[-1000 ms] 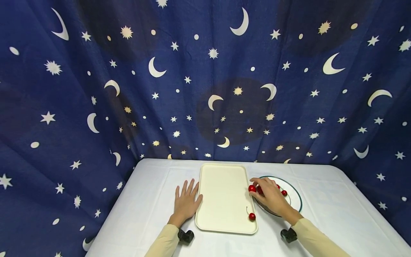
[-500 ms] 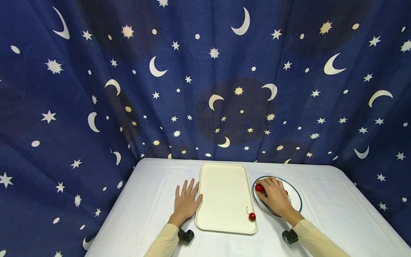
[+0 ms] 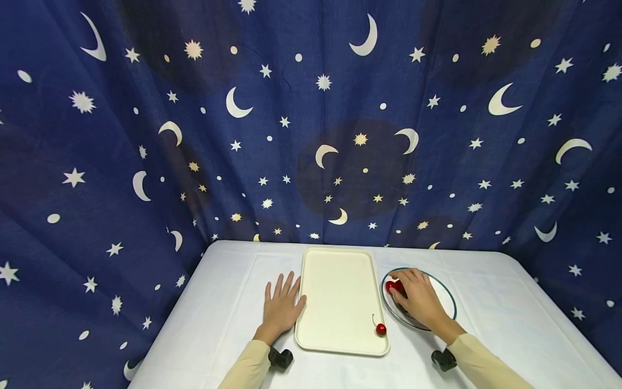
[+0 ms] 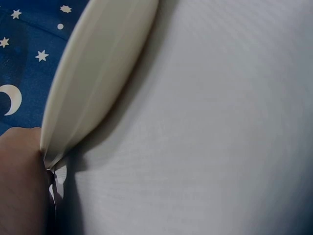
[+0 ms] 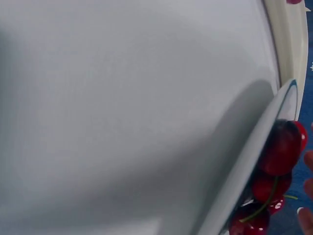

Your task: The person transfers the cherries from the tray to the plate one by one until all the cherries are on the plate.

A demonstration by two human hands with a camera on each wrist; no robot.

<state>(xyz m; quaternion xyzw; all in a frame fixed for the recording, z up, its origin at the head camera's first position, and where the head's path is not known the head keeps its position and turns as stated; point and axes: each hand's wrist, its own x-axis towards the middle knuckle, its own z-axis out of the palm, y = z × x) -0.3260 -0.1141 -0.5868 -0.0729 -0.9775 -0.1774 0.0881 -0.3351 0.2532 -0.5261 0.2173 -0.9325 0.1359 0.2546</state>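
My left hand (image 3: pixel 282 309) lies flat with spread fingers on the white cloth, its thumb overlapping the left rim of a cream rectangular tray (image 3: pixel 340 297). On that tray, near the front right corner, rests one dark red cherry (image 3: pixel 381 329) with a stem. My right hand (image 3: pixel 419 300) hovers over a round white plate (image 3: pixel 444 297) with a green rim, thumb and fingers parted around red cherries (image 3: pixel 391 287). Several cherries (image 5: pixel 281 147) sit on the plate in the right wrist view, with fingertips (image 5: pixel 308 186) just beside them. The palm hides part of the pile.
A white cloth (image 3: pixel 500 324) covers the table. Blue curtains (image 3: pixel 311 135) with moons and stars hang behind it and at the sides. A black wrist camera (image 3: pixel 281 357) is strapped below the left hand, another camera (image 3: pixel 444 359) below the right.
My right hand has drawn back from the tray's right edge to above the plate, and the red cherry at its fingertips now shows over the plate. The left hand stays put.
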